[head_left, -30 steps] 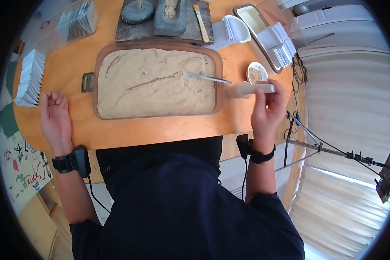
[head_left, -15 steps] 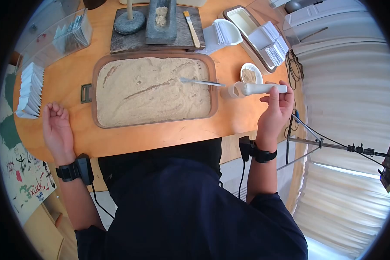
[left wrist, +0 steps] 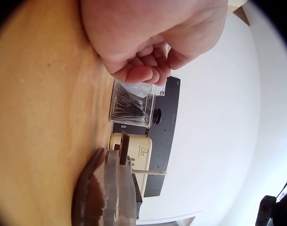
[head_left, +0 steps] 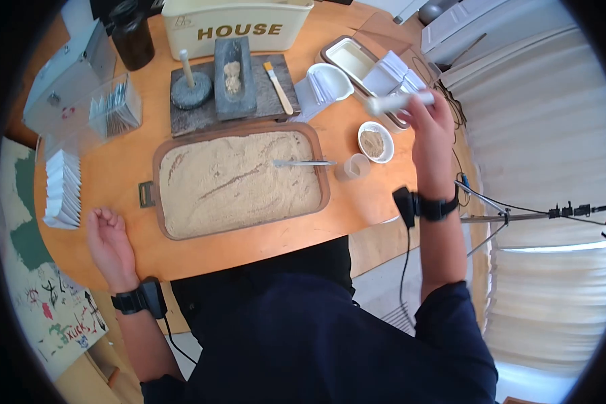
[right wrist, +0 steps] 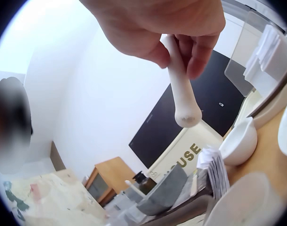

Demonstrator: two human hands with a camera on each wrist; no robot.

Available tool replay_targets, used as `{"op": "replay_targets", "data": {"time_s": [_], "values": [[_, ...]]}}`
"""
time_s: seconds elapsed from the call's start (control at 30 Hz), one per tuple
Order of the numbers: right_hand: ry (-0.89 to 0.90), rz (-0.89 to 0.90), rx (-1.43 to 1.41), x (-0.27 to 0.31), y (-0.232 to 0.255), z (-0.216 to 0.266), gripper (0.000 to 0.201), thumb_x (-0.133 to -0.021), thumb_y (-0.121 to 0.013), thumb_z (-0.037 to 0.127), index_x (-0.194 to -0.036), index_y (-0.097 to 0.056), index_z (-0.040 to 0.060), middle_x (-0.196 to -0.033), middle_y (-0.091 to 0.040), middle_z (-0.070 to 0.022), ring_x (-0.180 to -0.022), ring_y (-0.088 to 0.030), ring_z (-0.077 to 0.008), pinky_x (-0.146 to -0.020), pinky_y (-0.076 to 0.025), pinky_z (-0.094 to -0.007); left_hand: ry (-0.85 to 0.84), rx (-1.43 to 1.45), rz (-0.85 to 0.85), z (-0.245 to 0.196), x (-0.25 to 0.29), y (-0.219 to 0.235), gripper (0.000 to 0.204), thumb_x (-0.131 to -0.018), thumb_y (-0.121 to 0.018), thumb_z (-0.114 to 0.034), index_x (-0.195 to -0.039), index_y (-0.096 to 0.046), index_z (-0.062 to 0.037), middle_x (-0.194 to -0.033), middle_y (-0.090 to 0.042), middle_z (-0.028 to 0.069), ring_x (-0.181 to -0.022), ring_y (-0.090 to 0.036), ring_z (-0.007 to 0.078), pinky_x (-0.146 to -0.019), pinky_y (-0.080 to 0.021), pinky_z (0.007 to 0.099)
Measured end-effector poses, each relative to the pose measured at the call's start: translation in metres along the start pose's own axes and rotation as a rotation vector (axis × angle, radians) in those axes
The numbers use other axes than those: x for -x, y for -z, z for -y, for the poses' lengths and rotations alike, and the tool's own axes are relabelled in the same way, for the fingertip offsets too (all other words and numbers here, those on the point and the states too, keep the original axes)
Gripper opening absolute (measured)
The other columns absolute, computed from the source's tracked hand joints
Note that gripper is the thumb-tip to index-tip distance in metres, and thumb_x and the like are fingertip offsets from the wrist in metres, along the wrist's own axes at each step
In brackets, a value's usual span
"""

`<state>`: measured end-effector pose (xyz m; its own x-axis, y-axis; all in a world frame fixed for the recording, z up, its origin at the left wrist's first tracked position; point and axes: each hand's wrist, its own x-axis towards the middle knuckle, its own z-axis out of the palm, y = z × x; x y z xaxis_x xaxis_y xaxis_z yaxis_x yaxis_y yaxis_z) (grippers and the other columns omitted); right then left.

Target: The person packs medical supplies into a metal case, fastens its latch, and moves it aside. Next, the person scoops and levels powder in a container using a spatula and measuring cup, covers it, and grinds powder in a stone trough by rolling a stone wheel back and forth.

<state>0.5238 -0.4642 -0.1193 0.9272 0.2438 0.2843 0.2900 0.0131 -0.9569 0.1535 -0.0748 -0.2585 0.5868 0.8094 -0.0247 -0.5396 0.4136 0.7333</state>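
Nearest the body, at about eight o'clock on the orange desk [head_left: 249, 246], the left hand [head_left: 109, 246] rests with its fingers loosely curled and nothing in them, the wrist view showing them bunched against the wood; just beyond it, at the middle of the desk, lies the brown tray [head_left: 239, 178] filled with pale sandy powder, a thin metal spatula [head_left: 303, 163] lying flat on the powder toward three o'clock; just beside the tray's three o'clock rim stands a small translucent cup [head_left: 352, 167], and a little farther a small white dish [head_left: 376, 142] with some of the powder in it; above these, at about two o'clock, the right hand [head_left: 434, 121] is raised clear of the desk, fingers and thumb pinched round the thin end of a white pestle [head_left: 394, 102], whose rounded head points toward ten o'clock; at nine o'clock a row of white paper packets [head_left: 62, 188] stands on edge; farther off, at twelve o'clock, a dark slab carries a stone grinder [head_left: 234, 78] and a small brush [head_left: 277, 87]; behind it stands a cream box lettered HOUSE [head_left: 239, 25].
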Motion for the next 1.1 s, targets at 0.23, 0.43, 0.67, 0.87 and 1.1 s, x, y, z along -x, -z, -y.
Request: {"op": "replay_targets", "data": {"time_s": [0.23, 0.43, 0.67, 0.87, 1.1], "values": [[0.041, 0.239, 0.610, -0.093, -0.037, -0.045, 0.028, -0.085, -0.072, 0.013, -0.107, -0.063, -0.0001, -0.093, -0.069, -0.0120, -0.082, -0.068, -0.0190, -0.072, -0.055, -0.0317, -0.016, 0.004, -0.002, 0.001, 0.002, -0.004, 0.016, -0.104, -0.049, -0.019, -0.099, -0.054, -0.0052, -0.088, -0.052, 0.0036, -0.078, -0.046, 0.0114, -0.069, -0.039, 0.0259], [0.003, 0.285, 0.883, -0.100, -0.056, -0.063, 0.033, -0.082, -0.074, 0.020, -0.107, -0.064, 0.0005, -0.090, -0.070, -0.0130, -0.083, -0.069, -0.0258, -0.075, -0.054, -0.0355, -0.010, 0.000, 0.004, 0.000, 0.003, -0.006, 0.016, -0.105, -0.048, -0.019, -0.099, -0.054, -0.0053, -0.089, -0.052, 0.0036, -0.078, -0.046, 0.0113, -0.069, -0.039, 0.0261], [0.009, 0.230, 0.845, -0.085, -0.044, -0.071, 0.032, -0.083, -0.073, 0.023, -0.105, -0.068, 0.0010, -0.092, -0.071, -0.0146, -0.085, -0.069, -0.0290, -0.074, -0.054, -0.0378, -0.018, -0.001, -0.015, 0.001, 0.003, -0.006, 0.016, -0.105, -0.048, -0.019, -0.099, -0.055, -0.0053, -0.088, -0.052, 0.0036, -0.078, -0.046, 0.0114, -0.068, -0.038, 0.0262], [0.133, 0.311, 1.092, -0.072, -0.028, -0.069, 0.032, -0.084, -0.073, 0.027, -0.108, -0.070, 0.0048, -0.098, -0.069, -0.0140, -0.084, -0.068, -0.0307, -0.074, -0.054, -0.0390, -0.002, 0.020, 0.009, 0.002, 0.002, -0.004, 0.017, -0.105, -0.049, -0.019, -0.100, -0.055, -0.0046, -0.090, -0.051, 0.0035, -0.078, -0.045, 0.0117, -0.070, -0.038, 0.0264], [0.021, 0.376, 0.957, -0.003, -0.018, -0.012, 0.035, -0.085, -0.073, 0.029, -0.109, -0.068, 0.0034, -0.107, -0.067, -0.0146, -0.092, -0.066, -0.0297, -0.083, -0.052, -0.0407, -0.002, 0.014, -0.002, -0.001, 0.006, -0.011, 0.016, -0.105, -0.049, -0.019, -0.099, -0.054, -0.0048, -0.089, -0.049, 0.0032, -0.078, -0.043, 0.0120, -0.070, -0.038, 0.0264]]}}
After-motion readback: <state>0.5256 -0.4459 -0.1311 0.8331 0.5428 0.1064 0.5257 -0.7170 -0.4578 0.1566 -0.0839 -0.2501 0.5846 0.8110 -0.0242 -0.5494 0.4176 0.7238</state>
